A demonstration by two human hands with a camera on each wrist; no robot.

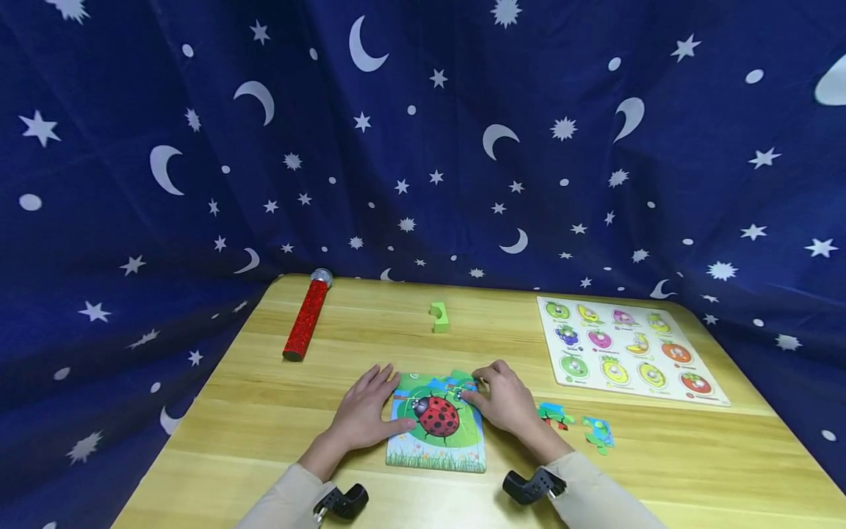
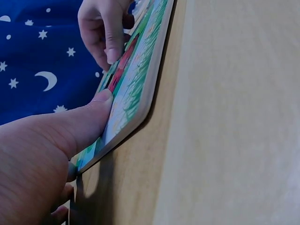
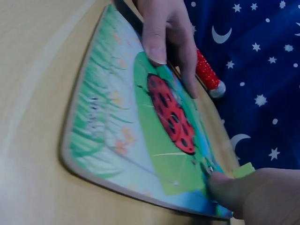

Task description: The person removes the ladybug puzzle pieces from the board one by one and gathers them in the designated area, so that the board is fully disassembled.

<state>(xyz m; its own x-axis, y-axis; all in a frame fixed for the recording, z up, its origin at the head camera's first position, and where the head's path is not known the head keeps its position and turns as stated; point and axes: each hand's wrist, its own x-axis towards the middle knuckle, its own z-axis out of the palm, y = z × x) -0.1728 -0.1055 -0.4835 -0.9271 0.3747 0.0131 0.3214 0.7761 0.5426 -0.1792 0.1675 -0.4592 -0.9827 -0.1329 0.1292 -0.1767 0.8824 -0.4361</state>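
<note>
A ladybug jigsaw board (image 1: 436, 461) lies flat on the table between the two hands. My left hand (image 1: 363, 415) rests at its left side, thumb laid over the picture beside the ladybug (image 3: 171, 112), the other fingers stretched along the outer edge. At the upper right corner, my right hand (image 1: 507, 397) pinches a blue and green puzzle piece (image 1: 461, 381) between thumb and index finger. The piece overlaps the corner of the picture, partly hidden by those fingers. Just right of this hand lie two loose puzzle pieces, one with red and black (image 1: 555, 416), another mostly blue and green (image 1: 598, 433).
A white fruit knob puzzle (image 1: 588, 349) sits at the back right. Behind the jigsaw stands a small green notched block (image 1: 439, 318). A glittery red toy microphone (image 1: 307, 321) with a silver head lies at the back left. A blue starry curtain (image 1: 423, 147) surrounds the wooden table (image 1: 238, 433).
</note>
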